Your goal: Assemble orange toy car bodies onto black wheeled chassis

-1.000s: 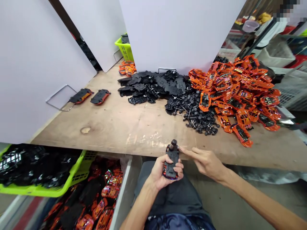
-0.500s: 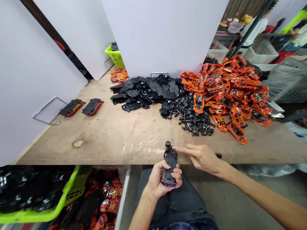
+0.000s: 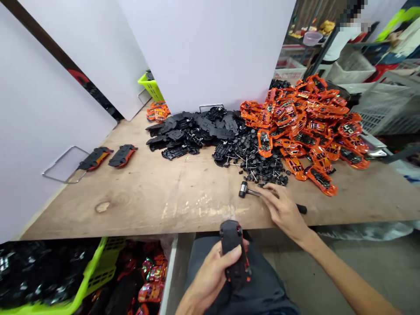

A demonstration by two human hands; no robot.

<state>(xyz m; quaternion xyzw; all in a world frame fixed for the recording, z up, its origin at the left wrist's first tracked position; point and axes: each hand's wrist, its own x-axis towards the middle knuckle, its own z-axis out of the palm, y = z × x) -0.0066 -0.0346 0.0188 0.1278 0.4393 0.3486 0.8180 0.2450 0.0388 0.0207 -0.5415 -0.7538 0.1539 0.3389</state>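
White partition panels (image 3: 65, 87) stand along the back and left of a plywood workbench (image 3: 138, 205), whose front edge runs across the view just beyond the person's lap (image 3: 262, 280). On the wood sit two assembled toy cars (image 3: 95, 158), black undersides up, just beside one bent wire frame (image 3: 57, 160). Farther along lie three large heaps: black plastic chassis (image 3: 183, 135), loose black wheels on metal axles (image 3: 259, 162) and, the biggest, glossy orange car bodies (image 3: 305, 127). A small fourth heap of orange pieces (image 3: 157, 113) sits in the back corner near a lime-green basket (image 3: 150, 86). Below the bench edge at left, a second lime-green basket (image 3: 98, 258) holds black parts, next to a white-rimmed bin (image 3: 169, 271) of orange and black pieces.

The right hand (image 3: 282, 210) lies palm down on a small hammer (image 3: 252, 191), its fingers (image 3: 269, 189) draped over the metal shaft; whether they close around it, I cannot tell. The hammer's metal head (image 3: 243, 189) sits just beside the wheels, and its black handle (image 3: 302, 209) pokes out past the hand, near the bench edge. The left hand (image 3: 210, 280) grips a toy car (image 3: 232, 253) over the lap, its thumb (image 3: 234, 251) pressed across the black underside. A broad stretch of scuffed plywood with a pale knot (image 3: 102, 207) spreads left of the hammer.
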